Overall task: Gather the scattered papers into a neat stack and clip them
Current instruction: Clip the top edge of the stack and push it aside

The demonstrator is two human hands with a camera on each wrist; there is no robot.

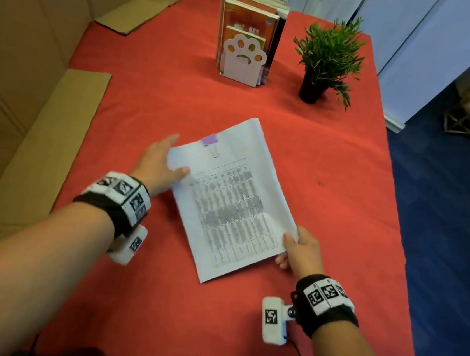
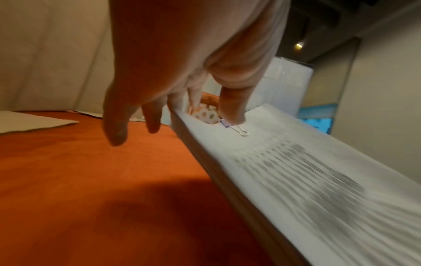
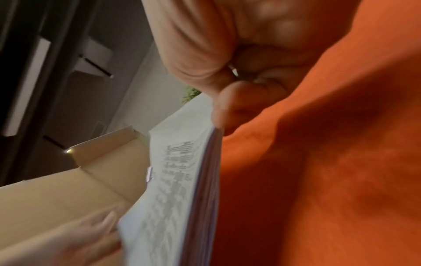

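Observation:
A stack of printed papers [image 1: 231, 201] is held slightly above the red tablecloth [image 1: 332, 165], lying diagonally. A purple binder clip [image 1: 209, 140] with a silver handle grips its far left edge, also seen as the clip [image 2: 239, 130] and the clip [image 3: 149, 173]. My left hand [image 1: 168, 158] holds the far left corner, thumb [image 2: 232, 111] on top beside the clip and fingers under the sheets; two fingers [image 2: 116, 129] hang free. My right hand [image 1: 293, 249] pinches the near right corner, thumb [image 3: 225, 108] on top of the paper stack [image 3: 168, 207].
A paw-shaped bookend with books [image 1: 244, 59] and a potted plant [image 1: 326, 59] stand at the back. Flat cardboard sheets [image 1: 48, 139] lie along the left side, with a cardboard wall behind. The table's right edge [image 1: 395, 196] drops to blue floor.

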